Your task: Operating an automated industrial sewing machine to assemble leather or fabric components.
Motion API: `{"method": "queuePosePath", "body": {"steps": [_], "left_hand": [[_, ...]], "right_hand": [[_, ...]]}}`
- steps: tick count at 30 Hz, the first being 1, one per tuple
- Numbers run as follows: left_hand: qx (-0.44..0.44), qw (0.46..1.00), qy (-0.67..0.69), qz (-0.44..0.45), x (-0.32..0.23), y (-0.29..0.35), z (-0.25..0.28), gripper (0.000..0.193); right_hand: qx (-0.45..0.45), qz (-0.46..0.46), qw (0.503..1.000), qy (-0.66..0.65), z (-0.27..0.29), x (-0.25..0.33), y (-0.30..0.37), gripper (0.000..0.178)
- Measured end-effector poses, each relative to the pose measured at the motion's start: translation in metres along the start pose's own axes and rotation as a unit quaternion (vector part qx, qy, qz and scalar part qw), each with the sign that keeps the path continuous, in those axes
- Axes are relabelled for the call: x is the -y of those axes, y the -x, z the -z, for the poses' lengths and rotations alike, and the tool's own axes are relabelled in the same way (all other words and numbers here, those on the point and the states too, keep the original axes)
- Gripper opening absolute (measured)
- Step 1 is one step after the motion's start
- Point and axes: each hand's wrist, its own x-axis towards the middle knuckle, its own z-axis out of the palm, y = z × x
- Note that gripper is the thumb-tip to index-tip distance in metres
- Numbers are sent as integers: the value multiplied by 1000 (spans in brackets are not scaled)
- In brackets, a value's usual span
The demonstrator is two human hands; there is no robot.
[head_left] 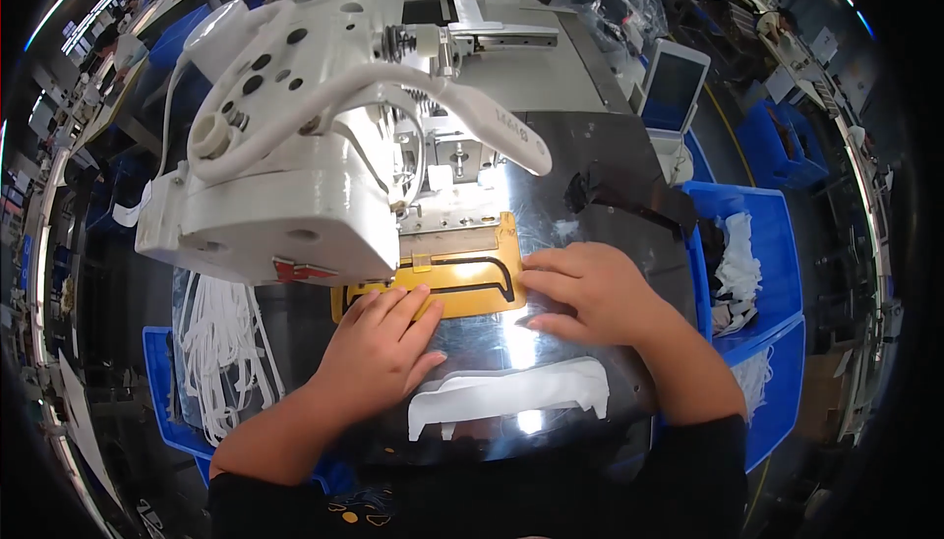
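A yellow template plate (470,300) with a black-edged curved slot lies flat on the shiny table, under the front of a white sewing machine (285,200). My left hand (379,350) rests with outstretched fingers on the plate's near left part, thumb apart. At the plate's right edge, my right hand (602,293) touches with its fingertips, its thumb spread below. Neither hand is closed around anything. Closer to me lie white cut fabric pieces (511,393), long with short legs at both ends, one over another. The machine head hides part of the plate's far left side.
A lamp arm (492,126) lights the plate. White strips (218,342) hang over a blue bin at the left. Blue bins (777,234) with white and dark fabric stand at the right, near a screen (675,87). A dark object (629,203) lies on the table's right.
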Motion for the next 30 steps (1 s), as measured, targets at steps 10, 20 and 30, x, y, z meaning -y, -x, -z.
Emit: {"method": "queuePosePath", "body": {"steps": [10, 20, 30], "left_hand": [[15, 999, 22, -17, -3, -5, 2, 58], [-7, 998, 55, -14, -2, -4, 2, 52], [-52, 998, 41, 8, 2, -4, 0, 48]], "right_hand": [[33, 37, 998, 46, 1, 5, -3, 43], [33, -20, 999, 38, 0, 5, -3, 46], [-5, -39, 994, 101, -6, -6, -8, 51]]}}
